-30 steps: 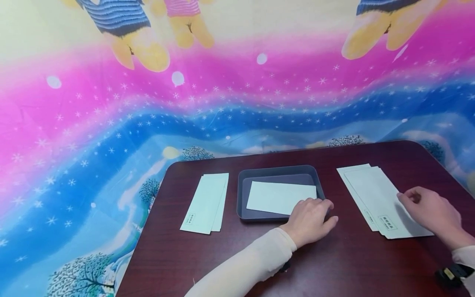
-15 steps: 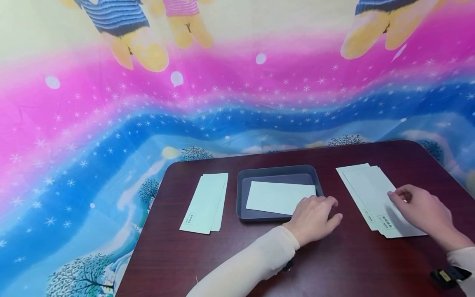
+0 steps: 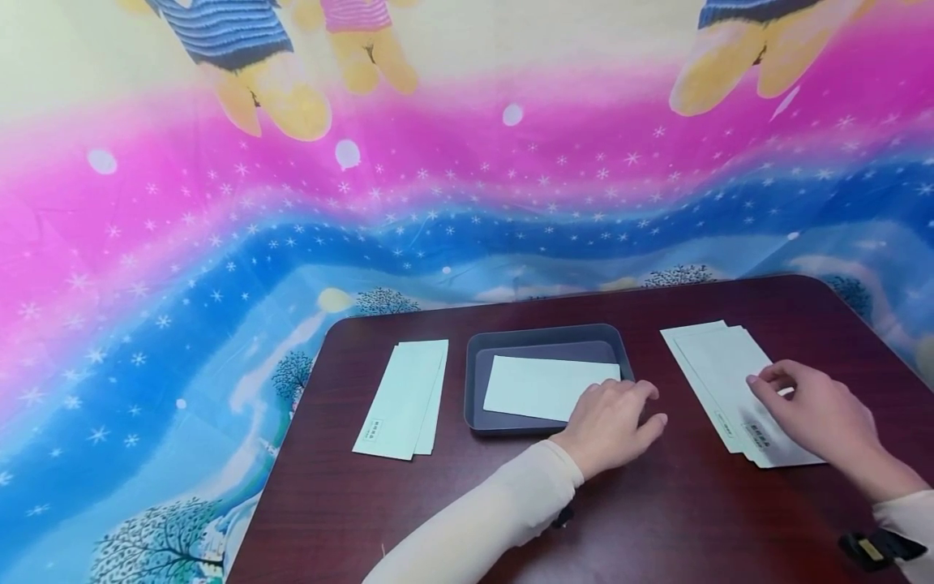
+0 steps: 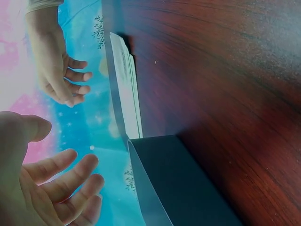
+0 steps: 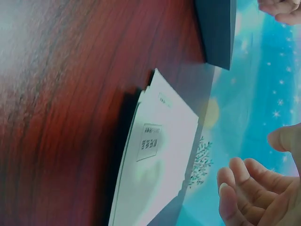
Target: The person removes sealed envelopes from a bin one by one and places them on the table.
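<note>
While we look down from the head view, our left hand [image 3: 611, 424] sits at the near right corner of the grey tray [image 3: 477, 357], fingers loosely spread and fairly straight, nothing pinched; the left wrist view shows the same fingers [image 4: 61, 176] apart and relaxed beside the tray wall [image 4: 183, 188]. Whether the fingertips actually touch the rim or the sheet inside, we cannot tell. One white envelope [image 3: 543, 387] lies flat in the tray, long side running left to right. Our right hand [image 3: 813, 414] is over the right envelope stack [image 3: 718, 365], which is fanned slightly and lies on the table to the right of the tray — fingers gently curled, index tip at the stack's right edge. The right wrist view shows those fingers [image 5: 244, 193] close together and bent, above the stack [image 5: 157, 174], apart from it there; we see no pinch on any envelope. The top envelope of that stack carries a small printed label [image 5: 149, 142] near its close end. A second stack, the left envelope stack [image 3: 404, 397], lies left of the tray, well apart from both hands, label at its near end too. All of it rests on the dark red wood table [image 3: 452, 503] — a bright pink-and-blue printed cloth [image 3: 182, 243] hangs behind and drapes past the table's left edge.
</note>
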Demonstrator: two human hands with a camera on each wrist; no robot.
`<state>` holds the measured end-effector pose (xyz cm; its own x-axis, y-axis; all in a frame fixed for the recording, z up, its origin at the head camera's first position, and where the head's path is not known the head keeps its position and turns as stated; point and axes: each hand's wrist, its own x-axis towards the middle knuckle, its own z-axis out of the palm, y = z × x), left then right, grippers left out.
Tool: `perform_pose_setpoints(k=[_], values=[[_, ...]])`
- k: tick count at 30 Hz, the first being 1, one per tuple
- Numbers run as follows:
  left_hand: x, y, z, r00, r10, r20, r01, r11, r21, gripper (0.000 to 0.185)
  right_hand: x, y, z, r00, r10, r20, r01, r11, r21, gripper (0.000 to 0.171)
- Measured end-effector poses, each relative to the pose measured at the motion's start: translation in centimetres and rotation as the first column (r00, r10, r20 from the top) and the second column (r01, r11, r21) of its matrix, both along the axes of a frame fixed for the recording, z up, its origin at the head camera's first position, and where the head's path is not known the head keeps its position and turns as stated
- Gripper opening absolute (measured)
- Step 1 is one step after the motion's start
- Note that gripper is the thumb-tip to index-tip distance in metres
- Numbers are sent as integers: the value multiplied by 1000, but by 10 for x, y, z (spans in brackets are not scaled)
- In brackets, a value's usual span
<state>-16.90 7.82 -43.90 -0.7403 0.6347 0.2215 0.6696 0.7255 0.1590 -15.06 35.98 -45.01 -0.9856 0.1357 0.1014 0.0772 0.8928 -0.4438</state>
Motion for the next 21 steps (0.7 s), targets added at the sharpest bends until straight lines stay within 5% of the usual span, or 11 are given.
perform_pose_setpoints(k=[21], values=[[-8, -13, 0, 999, 26, 31, -26, 1000, 15, 28, 4, -26, 4, 996, 93, -6, -93, 995, -22, 38]])
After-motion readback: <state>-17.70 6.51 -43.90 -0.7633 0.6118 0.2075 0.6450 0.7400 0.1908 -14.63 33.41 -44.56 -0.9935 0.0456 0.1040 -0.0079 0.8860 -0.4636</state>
